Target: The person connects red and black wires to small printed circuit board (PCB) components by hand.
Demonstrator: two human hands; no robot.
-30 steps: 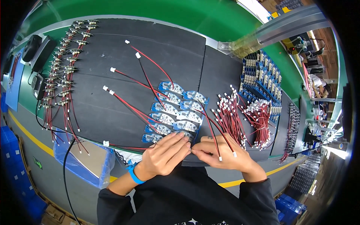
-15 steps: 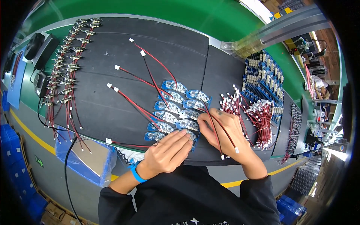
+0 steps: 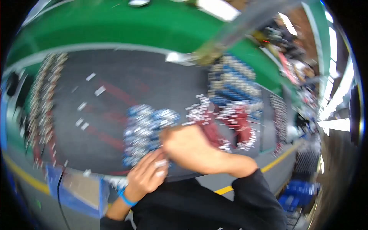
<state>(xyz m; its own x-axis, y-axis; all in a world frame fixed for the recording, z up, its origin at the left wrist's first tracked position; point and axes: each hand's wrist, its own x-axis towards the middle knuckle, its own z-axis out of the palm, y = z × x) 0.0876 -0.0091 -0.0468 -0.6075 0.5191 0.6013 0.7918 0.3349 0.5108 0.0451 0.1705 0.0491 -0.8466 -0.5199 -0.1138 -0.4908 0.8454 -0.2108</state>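
The whole view is smeared by motion. Two columns of small blue circuit boards [image 3: 138, 128] lie side by side on the black mat, red wires trailing left from them to white plugs [image 3: 100, 91]. My left hand [image 3: 145, 175], with a blue wristband, rests at the near end of the boards, its fingers stretched out over them. Just right of it, my right hand [image 3: 186, 145] is over the near right boards; its fingers are too blurred to read. Small white plugs [image 3: 160, 163] show in front of the left fingers.
Right of my right hand lie bundles of red wires with white plugs [image 3: 241, 126]. Behind them are stacked blue boards [image 3: 234, 80]. Rows of wired parts [image 3: 46, 96] run along the mat's left end. A metal post [image 3: 245, 27] rises at the back right.
The view has swung, so the mat and boards appear farther left and lower. Relative to the boards, my right hand has come nearer to the left hand.
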